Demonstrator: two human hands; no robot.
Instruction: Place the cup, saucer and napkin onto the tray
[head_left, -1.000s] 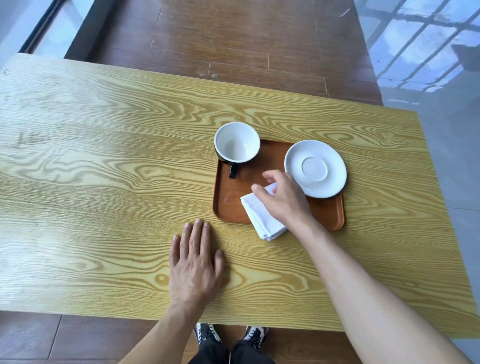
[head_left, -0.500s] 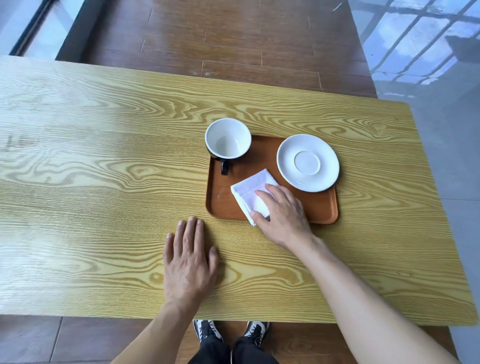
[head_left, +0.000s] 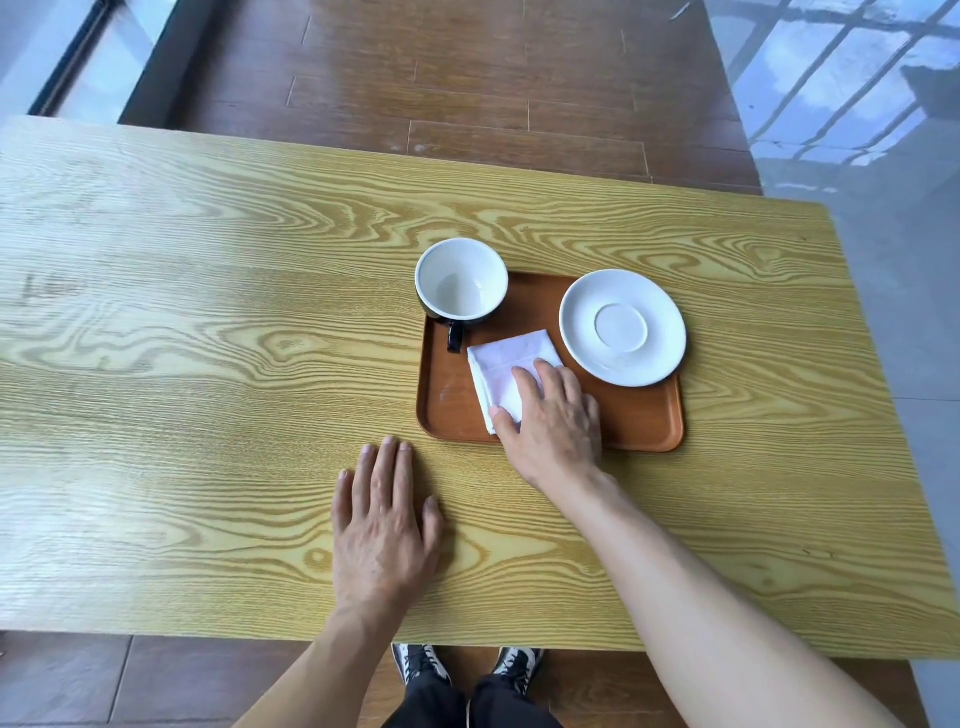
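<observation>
Right hand (head_left: 553, 421) resting flat on folded napkin (head_left: 506, 371), fingers spread, pinching nothing; left hand (head_left: 384, 525) open on the desk (head_left: 208, 364). Napkin near the tray's (head_left: 447, 410) front-left corner: soft, light, best pinched by an edge. Cup (head_left: 461, 283) and saucer (head_left: 622, 327) along the far edge, fragile.

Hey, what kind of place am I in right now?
Probably a café or a home dining spot, though that is a guess: a wood-grain table holds a brown serving tray with an empty cup, and a dark wood floor lies beyond.
</observation>
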